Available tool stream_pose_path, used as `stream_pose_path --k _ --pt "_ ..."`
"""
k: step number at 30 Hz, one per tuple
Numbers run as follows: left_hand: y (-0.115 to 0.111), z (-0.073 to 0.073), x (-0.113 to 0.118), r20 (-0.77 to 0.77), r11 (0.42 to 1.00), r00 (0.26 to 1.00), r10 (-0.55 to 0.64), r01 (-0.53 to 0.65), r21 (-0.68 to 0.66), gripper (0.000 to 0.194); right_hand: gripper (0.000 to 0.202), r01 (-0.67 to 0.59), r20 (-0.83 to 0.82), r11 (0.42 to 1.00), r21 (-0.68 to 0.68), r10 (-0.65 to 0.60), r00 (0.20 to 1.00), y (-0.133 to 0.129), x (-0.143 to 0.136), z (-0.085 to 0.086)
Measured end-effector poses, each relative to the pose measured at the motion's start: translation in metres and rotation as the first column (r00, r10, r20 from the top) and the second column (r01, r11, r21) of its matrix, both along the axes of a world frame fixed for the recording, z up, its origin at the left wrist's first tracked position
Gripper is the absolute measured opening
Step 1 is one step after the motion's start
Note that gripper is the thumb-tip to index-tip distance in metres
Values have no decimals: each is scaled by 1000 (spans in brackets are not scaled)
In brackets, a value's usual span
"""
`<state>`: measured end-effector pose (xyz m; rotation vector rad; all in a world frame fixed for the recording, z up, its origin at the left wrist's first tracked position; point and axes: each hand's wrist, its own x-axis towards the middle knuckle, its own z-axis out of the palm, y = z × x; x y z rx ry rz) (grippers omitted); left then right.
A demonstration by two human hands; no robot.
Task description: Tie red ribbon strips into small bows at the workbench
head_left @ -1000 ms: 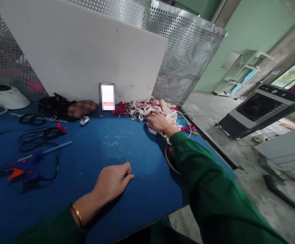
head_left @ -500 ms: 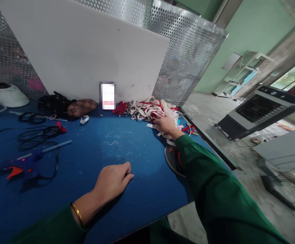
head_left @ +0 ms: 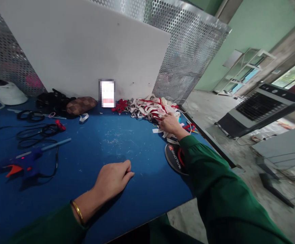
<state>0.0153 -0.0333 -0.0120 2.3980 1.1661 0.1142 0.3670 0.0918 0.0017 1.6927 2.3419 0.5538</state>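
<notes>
On the blue table, my left hand rests palm down with its fingers curled under and the thumb alongside; nothing shows in it. Reaching out to the far right, my right hand is at the near edge of a tangled heap of white and red ribbon pieces. Its fingers are bent down into the ribbons, and their tips are partly hidden. A short white ribbon end pokes out beneath them. Under my right forearm lies a round black spool with red at its centre, partly covered by the green sleeve.
A blue glue gun with a glowing light lies at left, near coiled black cables. Along the back are a checkered pouch, a lit phone and a white panel. The table's right edge runs beyond my right arm.
My right hand has shifted slightly right over the ribbon heap, and the white ribbon end beneath it has moved the same way. More of the spool's label shows. My left hand stays put.
</notes>
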Motion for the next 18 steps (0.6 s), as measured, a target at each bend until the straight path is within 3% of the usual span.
stream_pose_path --k 3,6,12,18 --pt "0 0 -1 8 1000 1000 -3 3 10 22 29 -28 -74 999 39 31 997 3 -4 -1" --pt "0 0 -1 7 1000 1000 -11 11 16 23 28 19 -167 1000 -15 -21 986 13 -10 -4" --pt "0 0 -2 -5 1000 1000 -14 14 6 22 24 110 -156 992 -60 -119 981 33 -13 -10" --pt "1 0 -1 -2 1000 1000 -13 13 -9 21 25 155 -138 988 4 -153 978 24 -3 -9"
